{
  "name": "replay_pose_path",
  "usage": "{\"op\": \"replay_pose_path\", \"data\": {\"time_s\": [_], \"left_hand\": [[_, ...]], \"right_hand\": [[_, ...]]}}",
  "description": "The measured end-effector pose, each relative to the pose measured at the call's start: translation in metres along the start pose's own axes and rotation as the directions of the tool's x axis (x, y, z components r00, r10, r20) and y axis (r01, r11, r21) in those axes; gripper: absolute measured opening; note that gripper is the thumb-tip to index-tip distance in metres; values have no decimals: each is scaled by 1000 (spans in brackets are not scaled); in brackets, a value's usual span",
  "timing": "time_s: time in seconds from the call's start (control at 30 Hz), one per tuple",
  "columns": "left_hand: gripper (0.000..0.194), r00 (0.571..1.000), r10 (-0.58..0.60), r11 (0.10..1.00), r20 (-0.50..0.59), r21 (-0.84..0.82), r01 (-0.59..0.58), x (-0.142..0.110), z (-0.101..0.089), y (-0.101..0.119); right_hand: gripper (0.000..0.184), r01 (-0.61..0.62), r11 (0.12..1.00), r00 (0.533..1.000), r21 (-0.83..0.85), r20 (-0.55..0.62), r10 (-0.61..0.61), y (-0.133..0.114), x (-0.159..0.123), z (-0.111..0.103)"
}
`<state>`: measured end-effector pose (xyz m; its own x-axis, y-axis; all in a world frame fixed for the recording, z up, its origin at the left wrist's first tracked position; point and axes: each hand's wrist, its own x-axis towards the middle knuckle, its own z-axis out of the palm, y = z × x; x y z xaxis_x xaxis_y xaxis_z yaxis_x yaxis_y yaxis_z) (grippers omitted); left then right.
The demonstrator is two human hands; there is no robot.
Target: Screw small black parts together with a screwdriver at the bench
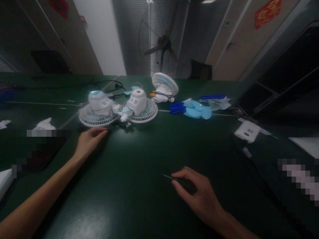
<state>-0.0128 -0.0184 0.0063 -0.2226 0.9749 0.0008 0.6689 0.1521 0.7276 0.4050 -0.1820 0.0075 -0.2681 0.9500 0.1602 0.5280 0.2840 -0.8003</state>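
Note:
My right hand is closed around the dark handle of a screwdriver, its thin metal shaft pointing left above the green table. My left hand reaches forward at the left, fingers stretched out, just in front of a small white fan that lies grille down. Nothing shows between its fingers. Against that fan lies a second white fan, also grille down. Behind and to the right, a third fan leans with its grille tilted up. Light-blue fan blades rest near blue gloves.
The green table stretches wide in front of me. A white box-shaped device with a cable sits at the right. Crumpled white plastic lies on the left. Black cables run along the back, and a large standing fan stands beyond.

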Motion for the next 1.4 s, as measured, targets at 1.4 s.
{"op": "replay_pose_path", "data": {"time_s": [1.4], "left_hand": [[22, 586, 582, 810, 564, -336, -480, -149, 96, 77]], "right_hand": [[14, 94, 989, 995, -111, 43, -90, -2, -1, 6]]}}
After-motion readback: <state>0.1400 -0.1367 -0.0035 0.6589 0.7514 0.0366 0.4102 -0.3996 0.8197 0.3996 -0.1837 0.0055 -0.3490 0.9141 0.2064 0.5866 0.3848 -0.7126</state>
